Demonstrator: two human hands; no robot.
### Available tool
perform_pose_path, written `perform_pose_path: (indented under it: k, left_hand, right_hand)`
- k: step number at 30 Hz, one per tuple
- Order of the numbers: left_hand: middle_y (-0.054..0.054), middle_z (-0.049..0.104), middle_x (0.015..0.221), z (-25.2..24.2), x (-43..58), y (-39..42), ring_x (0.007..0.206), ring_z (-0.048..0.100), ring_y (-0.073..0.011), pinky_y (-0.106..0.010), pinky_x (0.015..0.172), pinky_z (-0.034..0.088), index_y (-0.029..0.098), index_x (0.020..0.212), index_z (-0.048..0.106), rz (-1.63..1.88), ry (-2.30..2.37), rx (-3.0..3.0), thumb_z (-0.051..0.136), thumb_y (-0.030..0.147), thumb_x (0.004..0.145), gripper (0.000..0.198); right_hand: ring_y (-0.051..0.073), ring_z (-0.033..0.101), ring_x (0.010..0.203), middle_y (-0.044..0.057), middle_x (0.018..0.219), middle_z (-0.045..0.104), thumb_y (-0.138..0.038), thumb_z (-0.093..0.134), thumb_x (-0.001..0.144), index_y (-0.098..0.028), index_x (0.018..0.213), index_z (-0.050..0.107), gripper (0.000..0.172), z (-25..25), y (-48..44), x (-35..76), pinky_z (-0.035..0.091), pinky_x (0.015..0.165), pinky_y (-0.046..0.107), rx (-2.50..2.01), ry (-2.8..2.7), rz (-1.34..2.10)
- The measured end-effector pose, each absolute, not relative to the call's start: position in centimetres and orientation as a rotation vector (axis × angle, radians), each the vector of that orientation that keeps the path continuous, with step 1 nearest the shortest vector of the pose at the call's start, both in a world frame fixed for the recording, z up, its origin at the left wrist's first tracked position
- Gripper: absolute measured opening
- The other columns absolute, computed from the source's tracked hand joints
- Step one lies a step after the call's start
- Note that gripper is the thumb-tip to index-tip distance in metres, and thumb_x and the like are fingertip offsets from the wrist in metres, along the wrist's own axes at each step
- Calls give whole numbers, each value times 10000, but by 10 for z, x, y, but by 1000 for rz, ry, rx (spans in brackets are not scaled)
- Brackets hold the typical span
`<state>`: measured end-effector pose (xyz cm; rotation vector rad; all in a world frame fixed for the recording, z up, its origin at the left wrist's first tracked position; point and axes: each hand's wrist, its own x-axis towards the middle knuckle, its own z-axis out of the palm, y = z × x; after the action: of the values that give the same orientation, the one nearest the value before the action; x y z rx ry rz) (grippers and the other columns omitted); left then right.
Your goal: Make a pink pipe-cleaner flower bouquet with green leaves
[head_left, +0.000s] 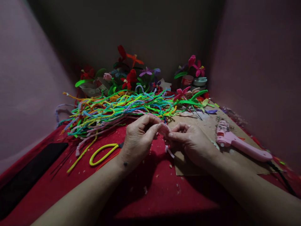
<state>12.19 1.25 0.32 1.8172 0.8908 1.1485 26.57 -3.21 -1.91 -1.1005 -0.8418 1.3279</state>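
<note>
The left hand (141,133) and right hand (191,142) pinch a pink fuzzy strip (165,129) between their fingertips (174,136); it is probably light, soft, easily bent, best held near its ends

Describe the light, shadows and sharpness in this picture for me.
Head view: dim light, the back wall very dark; head view: dark shadows on the red cloth below the left hand and right hand; head view: the pink piece pinched between them is too small and soft to show fine detail.
</note>
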Motion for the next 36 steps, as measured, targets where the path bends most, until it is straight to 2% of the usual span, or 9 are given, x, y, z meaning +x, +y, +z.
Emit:
perform_pose_path:
  k: [7, 20, 26, 29, 33, 36]
  left_hand:
    - [-13, 668, 703, 3, 121, 12, 495, 513, -69, -184, 446, 398, 157, 743, 587, 1122, 890, 1824, 568, 216, 799, 84]
    - [-1, 655, 644, 9, 123, 11, 447, 480, -57, -181, 416, 375, 155, 687, 561, 1095, 808, 1746, 553, 157, 787, 101]
    - [-7, 662, 664, 10, 123, 12, 464, 485, -59, -182, 424, 371, 149, 702, 568, 1083, 802, 1716, 578, 185, 781, 87]
    - [-16, 672, 720, 12, 123, 11, 469, 479, -57, -184, 419, 370, 146, 761, 573, 1046, 799, 1691, 616, 235, 764, 98]
    - [47, 587, 593, 15, 123, 12, 401, 428, -43, -176, 387, 344, 170, 829, 546, 1152, 817, 1616, 627, 253, 757, 137]
    - [66, 527, 588, 16, 121, 17, 398, 431, -42, -177, 388, 355, 182, 819, 518, 1303, 834, 1545, 636, 234, 743, 150]
  right_hand:
    - [121, 534, 383, -32, 490, 586, -178, 695, 595, -178, 621, 516, 181, -22, -32, 266, 447, 403, 256, -1059, -833, 1366]
    - [108, 534, 421, -27, 503, 584, -151, 675, 614, -172, 606, 547, 129, -24, -32, 267, 449, 440, 244, -1098, -864, 1343]
    - [112, 531, 420, -30, 530, 579, -195, 690, 617, -173, 625, 545, 147, -21, -33, 267, 449, 439, 258, -1095, -851, 1341]
    - [110, 540, 469, -17, 536, 586, -224, 696, 632, -161, 604, 558, 154, -16, -33, 269, 446, 491, 256, -1119, -928, 1190]
    - [117, 541, 505, -2, 536, 594, -258, 707, 638, -155, 598, 561, 183, -13, -33, 271, 431, 530, 264, -1180, -990, 1048]
    - [125, 536, 516, -2, 555, 587, -297, 703, 655, -168, 598, 545, 212, -14, -33, 271, 431, 548, 280, -1223, -1029, 981]
